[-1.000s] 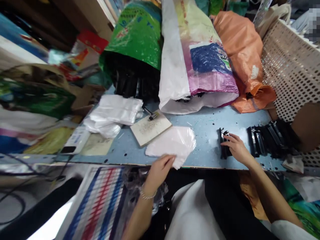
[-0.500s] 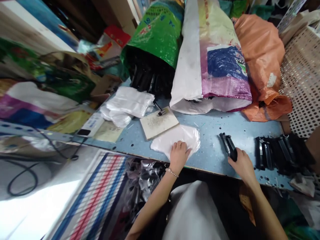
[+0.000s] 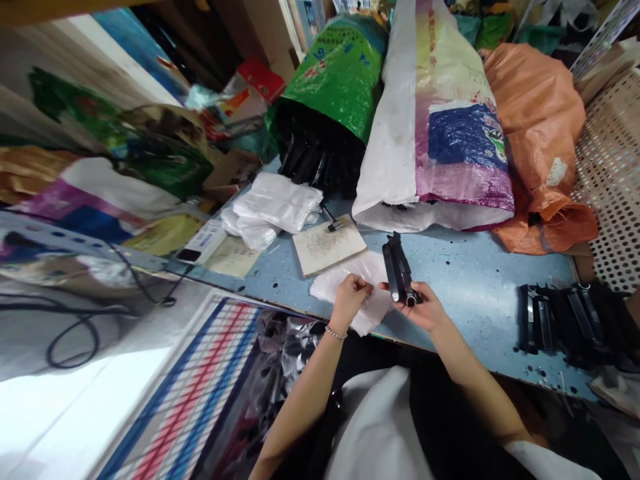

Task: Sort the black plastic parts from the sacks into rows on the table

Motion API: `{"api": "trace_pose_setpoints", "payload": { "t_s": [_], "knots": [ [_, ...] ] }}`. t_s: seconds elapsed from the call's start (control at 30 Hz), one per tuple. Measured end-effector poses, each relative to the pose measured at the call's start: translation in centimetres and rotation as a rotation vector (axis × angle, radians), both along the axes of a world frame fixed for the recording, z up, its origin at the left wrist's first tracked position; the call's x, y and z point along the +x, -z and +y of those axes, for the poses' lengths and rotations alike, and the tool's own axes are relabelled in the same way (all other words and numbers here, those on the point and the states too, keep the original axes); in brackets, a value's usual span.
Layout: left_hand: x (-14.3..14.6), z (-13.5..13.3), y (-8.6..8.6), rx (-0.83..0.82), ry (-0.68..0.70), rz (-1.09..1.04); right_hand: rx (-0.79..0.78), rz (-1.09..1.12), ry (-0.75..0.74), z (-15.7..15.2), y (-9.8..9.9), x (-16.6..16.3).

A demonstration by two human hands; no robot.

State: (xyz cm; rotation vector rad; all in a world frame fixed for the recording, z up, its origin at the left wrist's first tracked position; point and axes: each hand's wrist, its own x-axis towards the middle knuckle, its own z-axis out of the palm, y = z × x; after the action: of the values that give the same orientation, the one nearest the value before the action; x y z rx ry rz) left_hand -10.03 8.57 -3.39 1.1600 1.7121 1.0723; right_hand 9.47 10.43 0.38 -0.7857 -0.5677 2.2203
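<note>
My right hand (image 3: 425, 308) grips a bundle of black plastic parts (image 3: 397, 270) and holds it up over the stack of clear plastic bags (image 3: 350, 283) near the front edge of the blue table (image 3: 470, 273). On that stack my left hand (image 3: 350, 297) has its fingers pinched on the top bag. A row of more black parts (image 3: 565, 320) lies on the table at the right.
Woven sacks lie along the back: green (image 3: 340, 73), white and purple (image 3: 440, 127), orange (image 3: 540, 127). Folded white bags (image 3: 273, 207) and a beige board (image 3: 327, 245) sit left of the stack. A perforated basket (image 3: 610, 173) stands at the right. Cables (image 3: 75, 327) trail at the left.
My right hand has lifted the black bundle from the table's right part and carried it left over the bag stack. My left hand went from lying flat on the bags to pinching one.
</note>
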Motion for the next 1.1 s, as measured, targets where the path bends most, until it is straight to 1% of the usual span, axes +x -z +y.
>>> {"api": "trace_pose_setpoints", "payload": {
  "t_s": [0.03,0.07,0.13,0.2,0.23,0.3,0.33,0.4,0.47,0.53,0.63,0.7,0.77,0.83,0.93,0.97,1.03,1.1],
  "knots": [
    [-0.1,-0.2,-0.2,0.054,0.011,0.069,-0.005,-0.035,0.005,0.5,0.3,-0.9],
    [-0.2,-0.4,-0.4,0.117,0.05,0.167,-0.004,-0.084,0.02,1.0,0.7,-1.6],
    [-0.4,-0.8,-0.7,0.23,0.174,0.408,0.011,-0.179,0.074,1.6,1.4,-2.2],
    [-0.8,-1.1,-0.7,0.29,0.267,0.591,0.036,-0.217,0.134,1.4,1.8,-1.7],
    [-1.0,-1.2,-0.6,0.304,0.28,0.635,0.039,-0.208,0.143,1.0,1.9,-0.9],
    [-1.4,-1.2,-0.2,0.326,0.258,0.633,-0.006,-0.15,0.095,-0.4,1.7,1.1],
    [-1.5,-1.1,0.1,0.334,0.241,0.605,-0.06,-0.103,0.037,-1.3,1.6,2.1],
    [-1.8,-1.0,0.5,0.347,0.227,0.54,-0.207,0.005,-0.125,-3.0,1.5,3.6],
    [-1.9,-1.0,0.8,0.363,0.243,0.499,-0.325,0.09,-0.262,-3.9,1.7,3.9],
    [-1.7,-1.3,0.7,0.374,0.262,0.49,-0.369,0.151,-0.306,-3.8,2.1,2.9],
    [-1.2,-2.4,0.2,0.384,0.29,0.505,-0.331,0.173,-0.227,-2.3,2.8,0.1],
    [-0.6,-3.4,-0.1,0.412,0.361,0.514,-0.258,0.073,-0.151,-1.5,3.1,-1.6],
    [-0.2,-4.2,-0.4,0.447,0.45,0.51,-0.171,-0.062,-0.067,-1.5,3.2,-2.6],
    [0.0,-4.8,-0.7,0.473,0.494,0.488,-0.1,-0.135,-0.031,-1.9,3.1,-2.6],
    [0.1,-5.4,-1.4,0.515,0.48,0.457,-0.099,-0.07,-0.101,-2.6,2.8,-1.2],
    [0.2,-5.6,-1.6,0.536,0.504,0.448,-0.109,-0.048,-0.106,-2.7,2.7,-0.6],
    [0.8,-6.0,-2.0,0.582,0.605,0.425,-0.123,-0.044,-0.048,-2.9,2.4,0.1],
    [1.7,-6.2,-2.3,0.611,0.706,0.399,-0.089,-0.12,0.037,-3.3,1.9,0.1]
  ]
}}
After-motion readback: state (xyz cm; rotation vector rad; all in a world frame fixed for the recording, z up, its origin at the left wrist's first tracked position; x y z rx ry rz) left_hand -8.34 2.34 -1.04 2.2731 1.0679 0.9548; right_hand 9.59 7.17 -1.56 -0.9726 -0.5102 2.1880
